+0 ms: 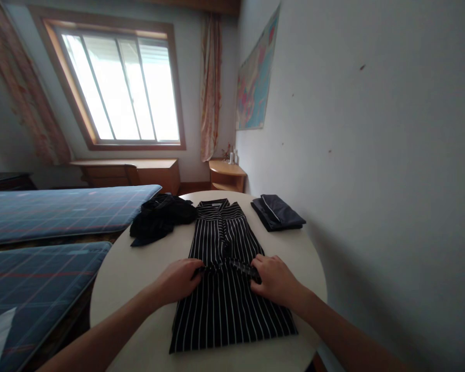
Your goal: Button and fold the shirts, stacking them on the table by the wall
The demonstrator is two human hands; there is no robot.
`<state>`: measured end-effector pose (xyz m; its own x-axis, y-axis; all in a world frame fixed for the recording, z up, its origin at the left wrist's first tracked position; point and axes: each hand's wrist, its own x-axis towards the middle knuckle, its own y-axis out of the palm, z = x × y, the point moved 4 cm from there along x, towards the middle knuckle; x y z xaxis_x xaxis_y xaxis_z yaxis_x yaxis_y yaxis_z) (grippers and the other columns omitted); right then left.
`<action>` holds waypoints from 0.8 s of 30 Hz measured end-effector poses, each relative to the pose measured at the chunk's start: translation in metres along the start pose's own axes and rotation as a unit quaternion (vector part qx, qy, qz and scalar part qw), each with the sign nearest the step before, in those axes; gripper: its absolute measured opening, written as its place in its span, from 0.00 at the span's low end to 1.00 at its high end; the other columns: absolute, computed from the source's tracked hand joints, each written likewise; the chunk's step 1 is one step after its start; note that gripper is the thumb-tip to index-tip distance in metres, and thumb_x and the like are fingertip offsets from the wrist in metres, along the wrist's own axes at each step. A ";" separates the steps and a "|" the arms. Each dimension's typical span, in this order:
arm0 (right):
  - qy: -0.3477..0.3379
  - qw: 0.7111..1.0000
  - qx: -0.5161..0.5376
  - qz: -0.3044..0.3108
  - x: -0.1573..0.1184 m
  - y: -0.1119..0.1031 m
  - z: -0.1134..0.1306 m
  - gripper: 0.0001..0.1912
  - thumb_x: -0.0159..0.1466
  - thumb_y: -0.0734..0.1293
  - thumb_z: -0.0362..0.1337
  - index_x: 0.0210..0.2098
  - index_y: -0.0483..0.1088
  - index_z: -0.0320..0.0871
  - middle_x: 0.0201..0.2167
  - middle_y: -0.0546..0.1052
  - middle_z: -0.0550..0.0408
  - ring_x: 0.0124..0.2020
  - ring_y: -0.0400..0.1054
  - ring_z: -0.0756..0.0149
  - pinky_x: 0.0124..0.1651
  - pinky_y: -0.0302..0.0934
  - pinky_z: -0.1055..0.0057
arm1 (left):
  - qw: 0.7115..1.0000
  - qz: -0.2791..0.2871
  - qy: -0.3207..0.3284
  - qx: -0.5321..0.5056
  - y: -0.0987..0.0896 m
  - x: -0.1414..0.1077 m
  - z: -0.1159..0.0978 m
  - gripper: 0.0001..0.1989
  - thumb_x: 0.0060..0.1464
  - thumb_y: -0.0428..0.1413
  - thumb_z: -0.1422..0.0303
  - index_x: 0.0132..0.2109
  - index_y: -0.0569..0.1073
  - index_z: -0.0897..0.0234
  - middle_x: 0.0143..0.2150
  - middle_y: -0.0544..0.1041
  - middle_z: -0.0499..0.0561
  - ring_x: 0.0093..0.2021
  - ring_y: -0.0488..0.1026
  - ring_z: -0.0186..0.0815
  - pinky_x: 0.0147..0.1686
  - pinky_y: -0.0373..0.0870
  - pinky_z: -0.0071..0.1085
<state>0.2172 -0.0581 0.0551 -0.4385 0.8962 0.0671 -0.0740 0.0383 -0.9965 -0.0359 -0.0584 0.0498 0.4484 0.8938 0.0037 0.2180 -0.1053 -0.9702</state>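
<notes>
A black shirt with white stripes (232,315) lies lengthwise on the round white table (116,289), its collar at the far end. Its sides look folded in, giving a long narrow shape. My left hand (180,279) pinches the shirt's left edge about halfway along. At the same height on the other edge, my right hand (273,276) grips the cloth, with fingers closed round it. Between the two hands the fabric is gathered into a slight raised crosswise ridge.
A crumpled black garment (163,214) lies at the table's far left, and a folded dark garment (278,212) at its far right. Beds with blue plaid mattresses (62,212) stand to the left. A white wall (391,206) runs close along the right.
</notes>
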 end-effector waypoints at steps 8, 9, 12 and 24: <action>-0.010 1.000 0.011 0.015 0.008 0.005 -0.010 0.07 0.61 0.64 0.34 0.38 0.72 0.41 0.40 0.76 0.49 0.41 0.71 0.59 0.45 0.57 0.65 | 1.000 0.016 -0.010 -0.019 0.003 0.003 0.012 0.10 0.57 0.52 0.66 0.43 0.75 0.61 0.41 0.80 0.55 0.43 0.76 0.45 0.43 0.69 0.37; -0.021 0.999 0.019 0.020 0.009 0.004 -0.012 0.07 0.62 0.64 0.34 0.38 0.73 0.41 0.40 0.77 0.49 0.41 0.72 0.59 0.44 0.57 0.66 | 1.000 0.020 -0.006 -0.017 0.001 0.002 0.011 0.09 0.56 0.52 0.67 0.42 0.75 0.61 0.40 0.80 0.54 0.42 0.76 0.44 0.43 0.69 0.36; -0.076 0.994 0.063 0.048 0.013 -0.004 -0.019 0.06 0.63 0.65 0.34 0.38 0.73 0.43 0.40 0.78 0.50 0.41 0.73 0.59 0.42 0.57 0.68 | 0.999 0.032 0.009 -0.016 -0.008 0.002 0.009 0.08 0.57 0.52 0.67 0.39 0.76 0.61 0.37 0.79 0.53 0.40 0.76 0.43 0.41 0.69 0.34; -0.083 0.978 0.152 -0.118 0.104 -0.041 -0.060 0.10 0.68 0.63 0.36 0.46 0.73 0.42 0.44 0.79 0.46 0.46 0.73 0.58 0.50 0.61 0.66 | 0.989 -0.126 -0.067 0.036 -0.058 0.075 0.040 0.11 0.62 0.49 0.67 0.48 0.74 0.58 0.50 0.79 0.52 0.51 0.75 0.43 0.47 0.68 0.33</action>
<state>0.2286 0.0602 0.1001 -0.5144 0.7935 0.3252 -0.4422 0.0795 -0.8934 -0.0498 0.0324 0.0965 0.2669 0.9381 0.2206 0.2445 0.1555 -0.9571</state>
